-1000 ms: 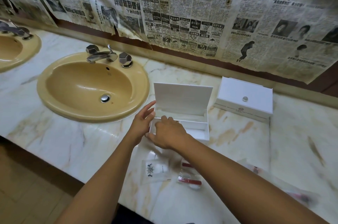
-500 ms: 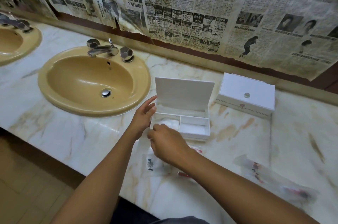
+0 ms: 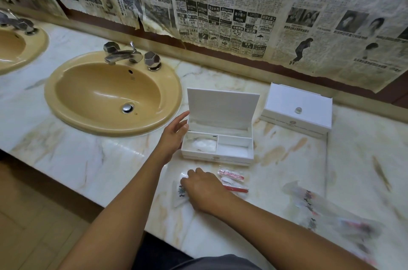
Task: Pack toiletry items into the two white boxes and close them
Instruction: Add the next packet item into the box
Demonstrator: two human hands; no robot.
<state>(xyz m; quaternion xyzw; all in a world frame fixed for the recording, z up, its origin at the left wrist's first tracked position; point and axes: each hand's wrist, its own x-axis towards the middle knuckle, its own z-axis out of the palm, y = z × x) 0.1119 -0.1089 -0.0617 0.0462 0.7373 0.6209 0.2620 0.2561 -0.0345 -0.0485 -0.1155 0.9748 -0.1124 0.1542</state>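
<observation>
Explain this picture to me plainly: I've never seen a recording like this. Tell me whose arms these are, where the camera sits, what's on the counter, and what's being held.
No machine here: a person wears a camera on the head, looking down at their own arms. The left hand rests, fingers straight, against the open box, which has something white in its left compartment. The right hand reaches onto a clear packet on the counter; whether it grips it is unclear. Red-and-white packets lie beside it, blurred packets further right. A closed box sits behind, a sink to the left.
</observation>
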